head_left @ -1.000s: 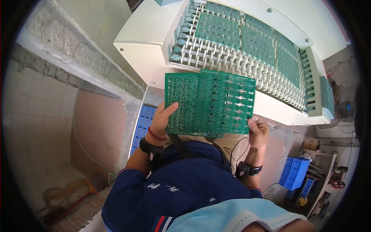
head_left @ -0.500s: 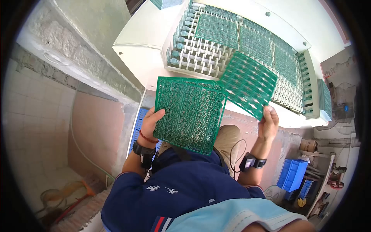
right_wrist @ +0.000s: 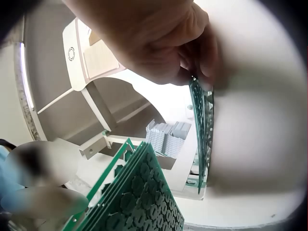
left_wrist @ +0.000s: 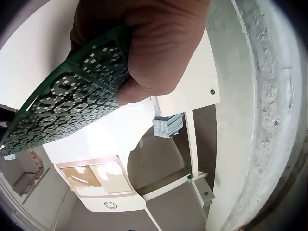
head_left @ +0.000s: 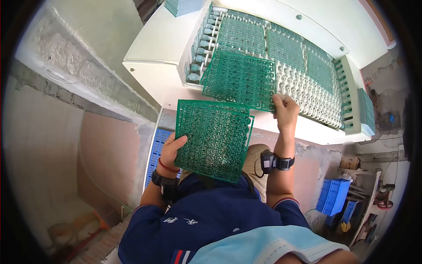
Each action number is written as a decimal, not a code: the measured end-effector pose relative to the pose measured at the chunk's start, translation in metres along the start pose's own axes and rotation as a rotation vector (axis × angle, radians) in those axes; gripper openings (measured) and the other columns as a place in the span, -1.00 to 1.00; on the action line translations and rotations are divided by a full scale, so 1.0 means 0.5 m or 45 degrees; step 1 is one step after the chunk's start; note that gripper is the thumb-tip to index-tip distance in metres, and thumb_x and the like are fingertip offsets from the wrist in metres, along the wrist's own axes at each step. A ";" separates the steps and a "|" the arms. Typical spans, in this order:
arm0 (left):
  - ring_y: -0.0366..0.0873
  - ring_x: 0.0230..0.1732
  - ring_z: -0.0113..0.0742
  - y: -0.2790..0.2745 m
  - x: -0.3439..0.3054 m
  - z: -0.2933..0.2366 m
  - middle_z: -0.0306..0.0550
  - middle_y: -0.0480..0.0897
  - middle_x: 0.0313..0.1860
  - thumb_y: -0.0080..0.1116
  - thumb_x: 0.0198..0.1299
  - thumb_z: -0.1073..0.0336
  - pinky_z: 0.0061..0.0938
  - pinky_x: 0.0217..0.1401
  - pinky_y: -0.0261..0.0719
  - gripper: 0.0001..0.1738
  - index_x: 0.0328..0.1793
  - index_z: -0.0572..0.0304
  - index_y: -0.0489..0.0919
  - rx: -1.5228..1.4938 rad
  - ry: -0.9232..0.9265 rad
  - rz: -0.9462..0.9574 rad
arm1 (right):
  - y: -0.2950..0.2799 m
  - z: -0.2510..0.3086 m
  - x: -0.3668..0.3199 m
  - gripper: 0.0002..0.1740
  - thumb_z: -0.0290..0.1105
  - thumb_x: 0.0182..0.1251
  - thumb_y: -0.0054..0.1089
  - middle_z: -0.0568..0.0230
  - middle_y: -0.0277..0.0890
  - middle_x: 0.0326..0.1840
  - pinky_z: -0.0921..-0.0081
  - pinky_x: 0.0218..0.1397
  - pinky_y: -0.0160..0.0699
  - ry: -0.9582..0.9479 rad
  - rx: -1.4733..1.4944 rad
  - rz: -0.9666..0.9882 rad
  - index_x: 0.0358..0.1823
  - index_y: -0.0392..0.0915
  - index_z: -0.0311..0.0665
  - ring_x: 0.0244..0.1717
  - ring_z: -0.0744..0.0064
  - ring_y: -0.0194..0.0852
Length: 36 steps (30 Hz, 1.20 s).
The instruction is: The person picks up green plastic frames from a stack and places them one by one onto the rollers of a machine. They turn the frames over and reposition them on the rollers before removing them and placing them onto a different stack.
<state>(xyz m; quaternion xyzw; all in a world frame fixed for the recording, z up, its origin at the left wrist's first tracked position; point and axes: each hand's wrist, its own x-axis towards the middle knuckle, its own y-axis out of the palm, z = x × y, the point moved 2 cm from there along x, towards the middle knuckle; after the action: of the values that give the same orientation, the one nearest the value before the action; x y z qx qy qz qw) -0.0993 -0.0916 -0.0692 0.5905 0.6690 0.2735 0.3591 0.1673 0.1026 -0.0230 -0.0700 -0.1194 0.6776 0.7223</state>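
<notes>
My left hand (head_left: 169,152) grips the left edge of a stack of green circuit board panels (head_left: 213,141), held in front of my body with the thumb on top. The left wrist view shows that thumb over the edge of a panel (left_wrist: 72,91) covered in small pads. My right hand (head_left: 286,112) pinches the near right corner of another green circuit board panel (head_left: 241,81), which overlaps the near left part of the white roller conveyor (head_left: 303,90). A second panel edge shows beside it. The right wrist view shows it edge-on (right_wrist: 201,134) below my fingers.
More green panels (head_left: 285,48) lie on the far rollers. One stack of boards (head_left: 367,112) stands at the machine's right end, another (head_left: 182,6) at its far left. A blue crate (head_left: 333,197) is on the right, and blue slatted plastic (head_left: 157,152) on the left.
My right hand has carried a panel off the stack, first to the right, then forward and left over the rollers. My left hand has lowered slightly, still holding the stack.
</notes>
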 end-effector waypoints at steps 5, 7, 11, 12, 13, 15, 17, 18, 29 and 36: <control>0.58 -0.07 -0.24 -0.004 0.010 0.005 0.03 0.58 -0.01 -0.05 0.24 0.42 -0.40 -0.02 0.57 -0.65 0.14 0.40 0.43 0.016 -0.017 0.031 | -0.136 -0.030 0.015 -0.78 -0.39 0.22 0.21 0.40 0.42 -0.65 0.75 -0.76 0.15 0.037 0.107 -0.176 -0.32 0.58 -0.48 -0.76 0.74 0.21; 0.58 -0.06 -0.24 -0.006 0.014 0.011 0.03 0.58 -0.01 -0.05 0.24 0.42 -0.40 -0.02 0.56 -0.65 0.14 0.41 0.43 -0.008 -0.039 0.037 | -0.192 -0.057 0.029 -0.76 -0.36 0.22 0.23 0.42 0.41 -0.66 0.73 -0.75 0.13 0.052 -0.063 -0.210 -0.32 0.60 -0.48 -0.77 0.74 0.19; 0.58 -0.06 -0.23 -0.004 0.016 0.017 0.03 0.58 0.00 -0.05 0.24 0.43 -0.40 -0.02 0.56 -0.65 0.14 0.41 0.43 0.001 -0.081 0.054 | -0.234 -0.053 0.024 -0.79 -0.36 0.13 0.29 0.30 0.49 -0.58 0.54 -0.52 0.37 -0.101 -0.547 -0.447 -0.29 0.62 -0.38 -0.60 0.49 0.40; 0.58 -0.07 -0.23 0.000 0.015 0.018 0.03 0.58 0.00 -0.05 0.24 0.43 -0.40 -0.02 0.56 -0.65 0.13 0.41 0.43 0.000 -0.079 0.046 | -0.232 -0.046 0.016 -0.78 -0.36 0.09 0.32 0.23 0.54 -0.51 0.45 -0.38 0.46 -0.290 -0.785 -0.556 -0.28 0.62 -0.33 -0.47 0.36 0.50; 0.58 -0.07 -0.23 0.003 0.015 0.019 0.04 0.58 -0.01 -0.05 0.23 0.43 -0.40 -0.03 0.56 -0.65 0.13 0.41 0.43 0.000 -0.075 0.039 | -0.223 -0.039 0.008 -0.78 -0.36 0.09 0.32 0.23 0.54 -0.51 0.45 -0.38 0.46 -0.286 -0.782 -0.562 -0.28 0.62 -0.33 -0.47 0.36 0.50; 0.59 -0.08 -0.23 0.010 0.016 0.022 0.04 0.58 -0.01 -0.05 0.23 0.43 -0.40 -0.03 0.56 -0.66 0.13 0.41 0.43 0.008 -0.068 0.046 | -0.177 -0.005 -0.016 -0.73 -0.34 0.00 0.38 0.12 0.57 -0.27 0.32 -0.06 0.46 -0.624 -0.996 -0.482 -0.25 0.61 -0.27 -0.15 0.14 0.51; 0.59 -0.08 -0.23 0.014 0.015 0.024 0.04 0.58 -0.01 -0.05 0.24 0.43 -0.40 -0.03 0.56 -0.66 0.12 0.41 0.43 0.018 -0.062 0.052 | -0.109 0.032 -0.045 -0.66 -0.31 -0.03 0.41 0.06 0.51 -0.09 0.28 0.04 0.43 -0.761 -0.920 -0.276 -0.21 0.59 -0.28 -0.02 0.09 0.45; 0.59 -0.09 -0.22 0.014 0.015 0.026 0.04 0.58 -0.01 -0.05 0.24 0.43 -0.39 -0.04 0.57 -0.66 0.12 0.41 0.44 0.029 -0.059 0.034 | -0.078 0.043 -0.055 -0.62 -0.30 -0.04 0.41 0.04 0.49 -0.03 0.26 0.07 0.42 -0.798 -0.885 -0.171 -0.18 0.58 -0.29 0.01 0.10 0.44; 0.57 -0.05 -0.23 0.023 -0.003 0.016 0.05 0.57 0.00 -0.07 0.24 0.44 -0.39 -0.01 0.56 -0.68 0.10 0.41 0.45 0.048 0.009 0.045 | 0.065 0.089 -0.023 -0.61 -0.42 -0.09 0.28 0.14 0.52 0.00 0.28 0.15 0.36 -1.272 -0.977 0.397 -0.12 0.56 -0.27 0.12 0.17 0.42; 0.57 -0.06 -0.23 -0.007 0.004 0.020 0.07 0.57 0.00 -0.08 0.23 0.44 -0.39 0.00 0.55 -0.67 0.10 0.43 0.43 0.019 -0.062 0.063 | 0.021 0.118 -0.010 -0.64 -0.59 -0.12 0.10 0.16 0.57 -0.06 0.35 -0.06 0.56 -1.424 -0.899 0.124 -0.19 0.59 -0.27 0.01 0.20 0.54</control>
<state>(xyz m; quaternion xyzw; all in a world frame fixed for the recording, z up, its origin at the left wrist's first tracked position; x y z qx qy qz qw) -0.0936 -0.0907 -0.0781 0.6161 0.6472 0.2629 0.3640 0.1413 0.0946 0.0308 0.0545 -0.6881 0.5636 0.4537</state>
